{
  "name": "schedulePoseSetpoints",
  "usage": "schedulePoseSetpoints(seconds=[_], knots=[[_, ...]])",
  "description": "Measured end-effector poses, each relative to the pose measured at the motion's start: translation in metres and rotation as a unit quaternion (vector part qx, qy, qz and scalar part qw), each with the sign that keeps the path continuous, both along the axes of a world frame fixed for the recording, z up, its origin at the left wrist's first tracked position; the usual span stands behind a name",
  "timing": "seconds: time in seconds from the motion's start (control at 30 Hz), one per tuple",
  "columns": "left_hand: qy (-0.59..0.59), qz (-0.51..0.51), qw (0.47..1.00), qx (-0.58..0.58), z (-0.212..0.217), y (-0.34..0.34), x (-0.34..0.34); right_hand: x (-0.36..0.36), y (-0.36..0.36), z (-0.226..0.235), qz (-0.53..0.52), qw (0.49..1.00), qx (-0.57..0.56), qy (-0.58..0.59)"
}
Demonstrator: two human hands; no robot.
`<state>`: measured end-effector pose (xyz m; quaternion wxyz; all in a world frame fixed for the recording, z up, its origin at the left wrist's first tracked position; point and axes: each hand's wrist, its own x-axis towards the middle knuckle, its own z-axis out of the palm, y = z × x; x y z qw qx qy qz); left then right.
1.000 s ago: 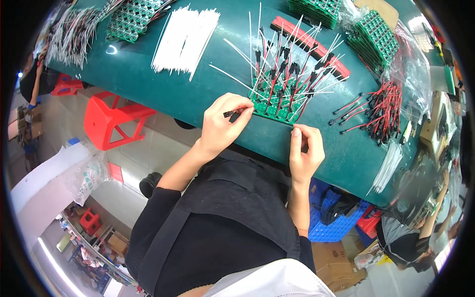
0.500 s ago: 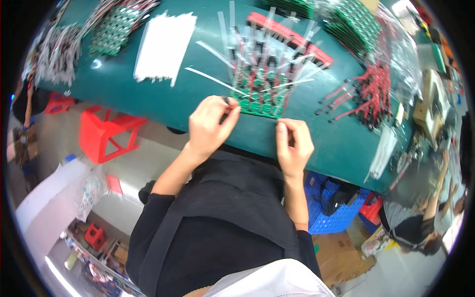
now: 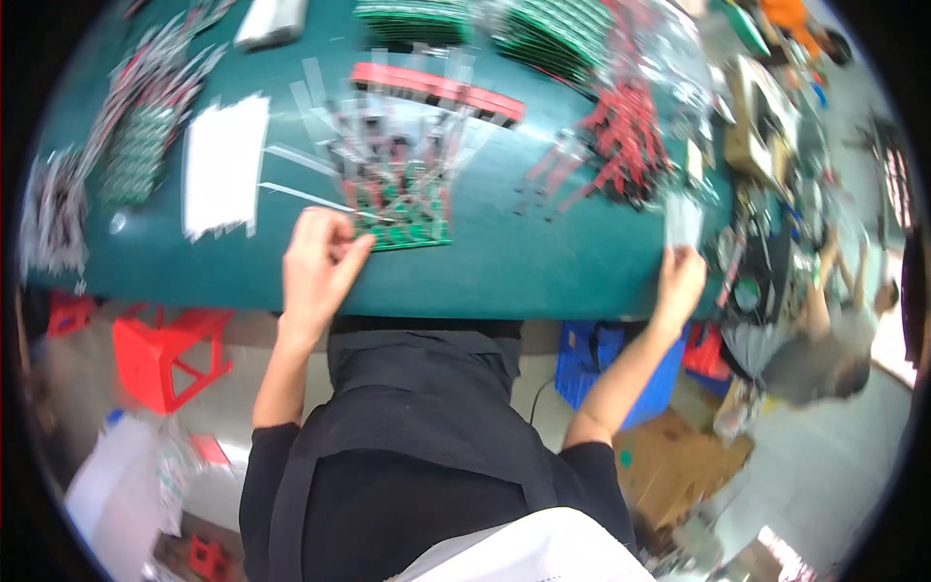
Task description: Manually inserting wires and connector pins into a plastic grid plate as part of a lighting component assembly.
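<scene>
Two bare hands work at the near edge of a broad green table that spans most of the view. On the far side of it lie stacks of green circuit boards, and to the right of centre a heap of red-ended wires spreads across the top. Left of centre lies a white bundle of thin strips, and further left more wired parts, blurred. A long red strip lies across the middle, far from the person.

Just near of that strip sits the small green circuit board, bristling with upright components and pale leads, close to the table's near edge. The left hand rests at the board's left corner, fingers curled and pinched narrow against its edge; whether something small is held between them cannot be told through the blur. The right hand is well apart from the board, at the table's right near edge, fingers raised around a pale clear piece, apparently gripping it.

Below the table stand a red stool on the left and a blue crate on the right.
</scene>
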<state>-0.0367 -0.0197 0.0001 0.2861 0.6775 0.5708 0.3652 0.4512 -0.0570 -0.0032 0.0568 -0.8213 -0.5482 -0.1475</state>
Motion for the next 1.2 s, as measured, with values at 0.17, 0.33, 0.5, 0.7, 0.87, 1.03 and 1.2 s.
schedulePoseSetpoints(seconds=[0.17, 0.33, 0.5, 0.7, 0.87, 1.03, 1.2], knots=[[-0.101, -0.070, 0.989, -0.081, 0.014, 0.001, -0.024, 0.029, 0.001, -0.004, 0.034, 0.993, -0.063, -0.097], [0.001, 0.029, 0.994, -0.109, 0.043, 0.026, -0.085, 0.045, 0.008, -0.004, 0.025, 0.994, -0.091, -0.049], [0.248, 0.170, 0.953, -0.016, 0.033, 0.069, -0.125, 0.045, 0.003, 0.012, 0.015, 0.993, -0.105, -0.045], [0.358, 0.125, 0.922, -0.083, 0.020, 0.089, -0.134, 0.045, 0.000, 0.019, 0.000, 0.994, -0.097, -0.042], [0.276, 0.107, 0.952, -0.081, 0.015, 0.096, -0.146, 0.076, -0.012, 0.014, 0.019, 0.998, -0.063, -0.017], [0.135, 0.101, 0.972, -0.166, 0.026, 0.090, -0.152, 0.040, -0.017, 0.050, 0.016, 0.965, 0.057, 0.254], [-0.033, 0.130, 0.978, -0.160, 0.014, 0.087, -0.167, -0.003, -0.028, 0.075, 0.051, 0.843, 0.150, 0.514]])
